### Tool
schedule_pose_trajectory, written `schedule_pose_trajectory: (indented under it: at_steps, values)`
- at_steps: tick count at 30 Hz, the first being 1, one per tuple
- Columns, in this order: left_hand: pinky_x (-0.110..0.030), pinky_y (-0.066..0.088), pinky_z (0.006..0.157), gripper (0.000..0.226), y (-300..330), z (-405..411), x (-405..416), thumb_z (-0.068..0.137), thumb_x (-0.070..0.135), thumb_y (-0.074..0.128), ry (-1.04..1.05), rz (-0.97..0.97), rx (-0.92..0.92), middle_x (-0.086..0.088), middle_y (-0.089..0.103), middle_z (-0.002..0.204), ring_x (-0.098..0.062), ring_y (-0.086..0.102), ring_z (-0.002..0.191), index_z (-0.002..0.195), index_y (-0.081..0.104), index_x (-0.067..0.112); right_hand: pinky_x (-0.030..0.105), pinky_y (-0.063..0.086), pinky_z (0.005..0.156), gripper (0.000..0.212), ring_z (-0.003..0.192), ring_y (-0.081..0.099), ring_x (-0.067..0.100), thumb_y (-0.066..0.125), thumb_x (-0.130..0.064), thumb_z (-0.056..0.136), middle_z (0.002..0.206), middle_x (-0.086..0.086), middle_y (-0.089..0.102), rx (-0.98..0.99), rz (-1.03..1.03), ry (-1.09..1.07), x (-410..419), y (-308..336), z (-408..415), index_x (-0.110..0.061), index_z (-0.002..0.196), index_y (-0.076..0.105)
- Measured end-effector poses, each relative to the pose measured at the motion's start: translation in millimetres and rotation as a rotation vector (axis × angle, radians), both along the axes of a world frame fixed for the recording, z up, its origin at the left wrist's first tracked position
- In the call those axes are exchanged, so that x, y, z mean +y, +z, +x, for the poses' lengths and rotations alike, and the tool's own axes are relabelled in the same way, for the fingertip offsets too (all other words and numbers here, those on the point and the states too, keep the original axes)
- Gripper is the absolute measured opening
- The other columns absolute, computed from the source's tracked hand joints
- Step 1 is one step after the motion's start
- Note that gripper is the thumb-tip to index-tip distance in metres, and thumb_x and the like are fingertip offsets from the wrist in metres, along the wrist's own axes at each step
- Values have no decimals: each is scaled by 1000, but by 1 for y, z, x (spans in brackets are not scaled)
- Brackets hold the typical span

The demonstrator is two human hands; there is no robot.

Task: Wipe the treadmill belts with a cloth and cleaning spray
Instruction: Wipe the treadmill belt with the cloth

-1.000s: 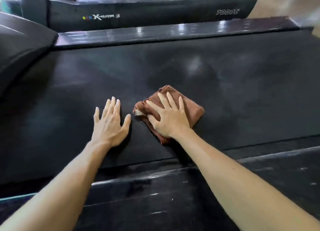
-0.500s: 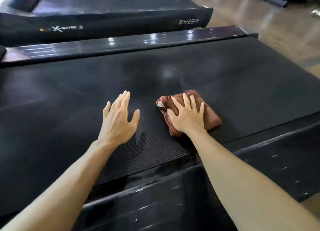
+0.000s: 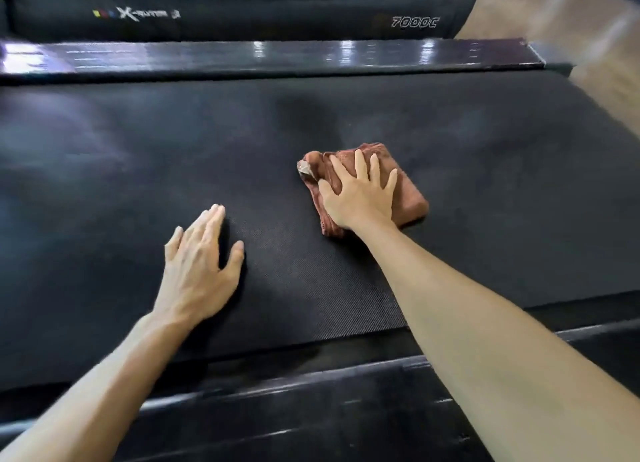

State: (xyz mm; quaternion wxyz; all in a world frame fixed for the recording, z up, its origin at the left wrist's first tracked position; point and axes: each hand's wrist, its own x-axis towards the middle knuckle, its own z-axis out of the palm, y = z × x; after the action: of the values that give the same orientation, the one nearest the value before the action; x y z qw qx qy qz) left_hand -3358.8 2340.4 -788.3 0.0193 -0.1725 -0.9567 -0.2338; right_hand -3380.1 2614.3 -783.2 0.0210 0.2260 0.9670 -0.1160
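— What is seen to have changed over the last second?

— The brown cloth (image 3: 363,184) is found further along the belt (image 3: 485,156), toward the rear end of the deck, than it was a second ago. It is pressed flat under the right hand (image 3: 360,194), whose fingers are straight and spread apart over the folded fabric; nothing is pinched or clamped. The view has also been shifted, so that the belt's end and the wooden floor (image 3: 554,14) beyond it are now taken in.

— And the left hand (image 3: 197,271)?

— It is laid palm-down on the bare belt, well apart from the cloth, with the fingers straight and close together and the thumb held out to the side. It has been carried along with the cloth hand, though it is now left a little nearer the person. It is judged to be used as a brace only.

— What is meant for the task?

— A wiping stroke is judged to be under way, with this belt part covered. Whether the surface is damp cannot be told. No spray bottle is seen. A neighbouring treadmill (image 3: 242,14), marked 7000C, lies beyond the glossy side rail (image 3: 277,57); its belt is presumably yet to be wiped.
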Motion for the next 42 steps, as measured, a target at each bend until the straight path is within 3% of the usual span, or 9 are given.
schedule_pose_trajectory:
  at_steps: [5,10,15,21,29,35,42]
  values:
    - [-37,2,128,65,27,79,47,103,34,52,-94,-16,61,1,26,167,-10,17,155,160,29,15,60,-13,124,64,159,-13,28,24,-66,103,174,0,-5,0,0,102,-2,0,91,-47,163,14]
    - [-33,3,126,64,75,160,56,104,35,51,-10,16,23,2,27,167,-10,18,155,160,28,16,63,-8,123,63,159,-12,29,25,-67,103,175,1,-5,-67,-48,191,16,14,167,-49,162,12]
    - [-36,6,126,64,111,175,59,104,36,51,33,-55,53,1,29,166,-13,21,155,160,29,15,64,-9,123,64,159,-14,31,26,-67,104,174,4,-8,-155,-96,225,31,33,194,-46,163,9]
    - [-36,5,127,65,142,170,84,104,37,51,-27,-24,142,1,28,166,-13,21,154,161,28,16,67,-9,121,64,159,-11,33,28,-65,105,174,5,-5,-109,-87,179,22,26,196,-45,163,11]
    - [-36,5,128,65,121,124,125,103,38,50,-228,-26,214,0,31,165,-10,24,153,160,30,14,68,-3,121,69,159,-2,32,34,-71,97,174,2,7,-15,-31,104,17,18,185,-46,161,22]
    - [-39,7,128,60,85,92,164,102,30,52,-168,108,186,-2,39,161,-13,31,150,157,36,11,67,-9,122,71,159,-8,33,31,-70,98,174,5,4,32,-9,109,26,8,181,-43,162,19]
    - [-42,11,127,54,25,67,159,102,22,51,-148,100,132,-3,44,158,-14,34,149,154,41,11,71,-13,118,73,157,-13,40,29,-68,96,174,8,-2,38,13,-37,39,-6,143,-42,164,16]
